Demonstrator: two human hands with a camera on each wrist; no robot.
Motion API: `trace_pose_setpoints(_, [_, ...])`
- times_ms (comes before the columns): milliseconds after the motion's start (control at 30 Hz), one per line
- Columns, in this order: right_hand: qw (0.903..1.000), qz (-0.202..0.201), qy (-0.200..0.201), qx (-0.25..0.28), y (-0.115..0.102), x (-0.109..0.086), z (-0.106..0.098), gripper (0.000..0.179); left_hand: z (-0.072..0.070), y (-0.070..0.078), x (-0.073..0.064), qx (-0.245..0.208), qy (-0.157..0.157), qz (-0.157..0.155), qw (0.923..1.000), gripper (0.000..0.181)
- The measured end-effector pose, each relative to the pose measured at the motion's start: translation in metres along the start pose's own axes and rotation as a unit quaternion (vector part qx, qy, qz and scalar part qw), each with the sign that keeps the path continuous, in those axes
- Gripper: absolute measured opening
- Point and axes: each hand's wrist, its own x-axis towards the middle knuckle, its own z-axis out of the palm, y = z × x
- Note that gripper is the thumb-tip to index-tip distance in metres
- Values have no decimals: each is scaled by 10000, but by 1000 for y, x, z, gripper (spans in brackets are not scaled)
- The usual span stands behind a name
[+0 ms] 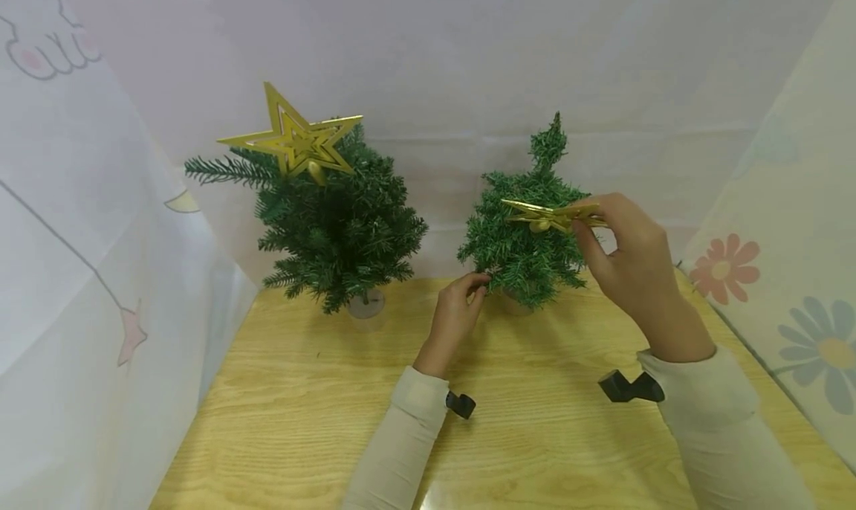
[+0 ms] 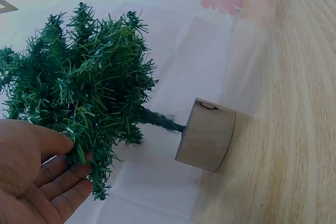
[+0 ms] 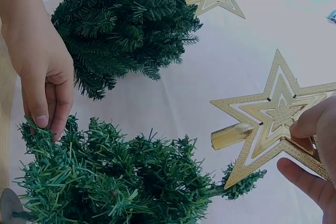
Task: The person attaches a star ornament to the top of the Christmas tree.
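Note:
A gold star tree topper is pinched at its edge between the thumb and fingers of my right hand. Its short hollow socket points toward the smaller artificial Christmas tree. In the head view the star overlaps the upper branches, below and right of the bare upright tip. My left hand pinches a low outer branch at that tree's left side, between thumb and fingers. In the left wrist view, the trunk rises from a round wooden base on the table.
A fuller, darker Christmas tree stands to the left, with another gold star tilted at its top. Both trees are near the back of the wooden table. White cloth with printed drawings hangs behind and at the sides.

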Motion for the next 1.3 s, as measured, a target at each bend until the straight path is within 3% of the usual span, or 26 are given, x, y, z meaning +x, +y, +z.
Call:
trace_pose_setpoints(267, [10000,-10,85,-18,-1,6,-3,22,0,0,1,-13,23,35,10000,23])
trace_pose_setpoints(667, [9991,-283,-156,-270,6,16,-6,17,0,0,1,-28,-38,-21,10000,23])
trace_pose_setpoints(1033, [9995,34,240,-176,6,24,0,15,0,0,0,17,-29,-84,10000,23])
trace_pose_setpoints(1300, [9988,46,402,-273,14,26,2,13,0,-1,1,52,6,-21,10000,23])
